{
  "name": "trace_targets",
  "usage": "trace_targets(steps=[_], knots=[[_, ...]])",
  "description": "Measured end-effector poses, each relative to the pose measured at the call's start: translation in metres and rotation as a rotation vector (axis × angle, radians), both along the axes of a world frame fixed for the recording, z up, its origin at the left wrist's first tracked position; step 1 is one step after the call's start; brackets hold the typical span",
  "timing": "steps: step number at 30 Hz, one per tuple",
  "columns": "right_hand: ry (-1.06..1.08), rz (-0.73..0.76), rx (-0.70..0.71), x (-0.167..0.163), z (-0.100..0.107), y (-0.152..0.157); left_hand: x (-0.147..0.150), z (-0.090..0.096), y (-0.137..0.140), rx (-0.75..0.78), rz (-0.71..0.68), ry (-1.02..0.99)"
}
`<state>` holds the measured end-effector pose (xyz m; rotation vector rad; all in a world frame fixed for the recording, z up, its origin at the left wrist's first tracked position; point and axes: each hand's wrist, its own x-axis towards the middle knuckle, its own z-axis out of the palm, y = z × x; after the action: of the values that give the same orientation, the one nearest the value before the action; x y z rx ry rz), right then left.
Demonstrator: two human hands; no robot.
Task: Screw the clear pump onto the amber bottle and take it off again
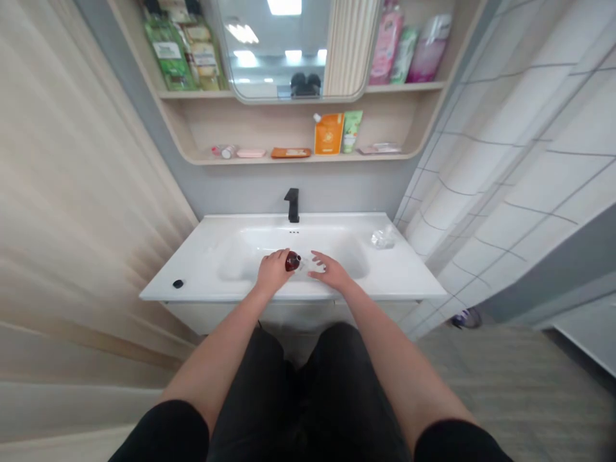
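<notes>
My left hand (pixel 273 272) is closed around a small dark brown bottle (pixel 292 261) over the front part of the white sink basin (pixel 240 253). The bottle is tilted, with its mouth toward my right hand (pixel 330 272). That hand is a short way to the right, its fingers apart and curved. Something pale and clear shows between the bottle's mouth and the right fingers; I cannot tell what it is. On the counter at the left lies a small black cap (pixel 178 283), away from both hands.
A black faucet (pixel 293 205) stands behind the basin. Crumpled clear plastic (pixel 383 238) lies on the right of the counter (pixel 409 276). Above, a shelf (pixel 192 158) holds an orange pouch (pixel 329 134), a green tube (pixel 351 131) and several small items; a mirror (pixel 283 70) hangs between bottles.
</notes>
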<state>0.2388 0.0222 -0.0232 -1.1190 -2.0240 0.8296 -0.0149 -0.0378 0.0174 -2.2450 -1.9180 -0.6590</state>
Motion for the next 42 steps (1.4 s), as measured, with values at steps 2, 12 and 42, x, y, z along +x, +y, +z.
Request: trace_targets(steps=[2,12,42], knots=[[-0.006,0.004,-0.003,0.0,0.001,0.0,0.0,0.0,0.0,-0.001,0.001,0.005],[-0.034,-0.009,-0.017,-0.002,0.001,0.001,0.0,0.004,-0.002,0.027,-0.016,0.044],[-0.114,0.014,0.032,-0.007,0.007,-0.002,0.003,0.019,-0.013,0.049,-0.066,0.058]])
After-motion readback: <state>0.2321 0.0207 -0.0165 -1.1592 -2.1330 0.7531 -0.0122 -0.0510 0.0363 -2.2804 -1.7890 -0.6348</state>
